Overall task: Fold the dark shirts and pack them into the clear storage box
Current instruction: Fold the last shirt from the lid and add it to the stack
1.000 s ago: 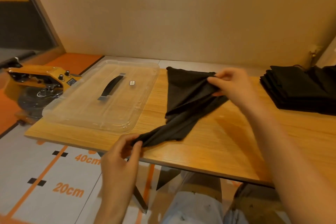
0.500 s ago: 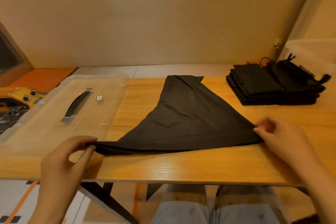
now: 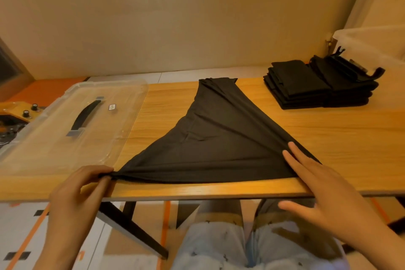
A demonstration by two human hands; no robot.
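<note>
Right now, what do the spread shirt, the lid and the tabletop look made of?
Dark shirt: thin, matte, stretchy knit, probably; it pulls into fine tension folds toward the corners.
Lid: clear, glossy hard plastic; wood grain shows through it, with highlights along the rim.
Table: wood or wood-look laminate, smooth satin finish; straight grain lines, cannot tell which.

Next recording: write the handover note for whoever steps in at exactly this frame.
Left hand: pinches the near left corner of the shirt.
Right hand: flat, pressing its near right corner.
The shirt lies spread on the table, not yet folded.
Done: folded stack sits far right beside the clear box; lid lies on the left.
Left: fold this shirt, pack everything.
</note>
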